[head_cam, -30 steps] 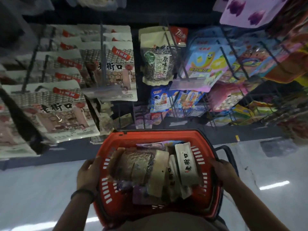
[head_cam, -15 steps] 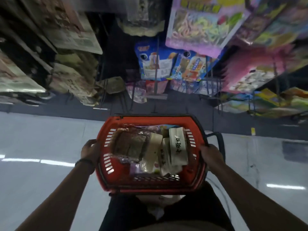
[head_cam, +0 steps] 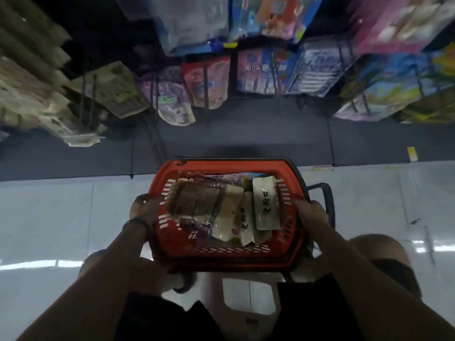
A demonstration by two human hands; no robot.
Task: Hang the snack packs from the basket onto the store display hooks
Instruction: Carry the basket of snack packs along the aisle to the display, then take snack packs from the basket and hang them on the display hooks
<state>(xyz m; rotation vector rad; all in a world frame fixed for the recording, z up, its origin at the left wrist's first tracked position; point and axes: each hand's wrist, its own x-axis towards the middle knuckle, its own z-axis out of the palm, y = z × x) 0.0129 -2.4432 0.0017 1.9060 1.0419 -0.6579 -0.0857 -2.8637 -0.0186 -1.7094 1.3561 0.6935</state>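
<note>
A red plastic basket (head_cam: 221, 252) is low in front of me, above the pale floor. My left hand (head_cam: 142, 209) grips its left rim and my right hand (head_cam: 311, 212) grips its right rim. Inside lie several snack packs: a brown see-through pack (head_cam: 194, 201) on the left and a white pack with black characters (head_cam: 266, 203) on the right, with more beneath. The display hooks (head_cam: 86, 99) with hanging packs fill the top of the view.
Colourful snack bags (head_cam: 258, 72) hang on the lowest rows of the rack. A dark base strip (head_cam: 246, 141) runs under the rack along the floor. A white stool (head_cam: 248, 301) is under me between my knees. The basket's black handle (head_cam: 327, 200) sticks out on the right.
The basket has gone down with both hands still on its rims. My view has tipped down, so the upper rows of the rack have left the frame and the stool has appeared.
</note>
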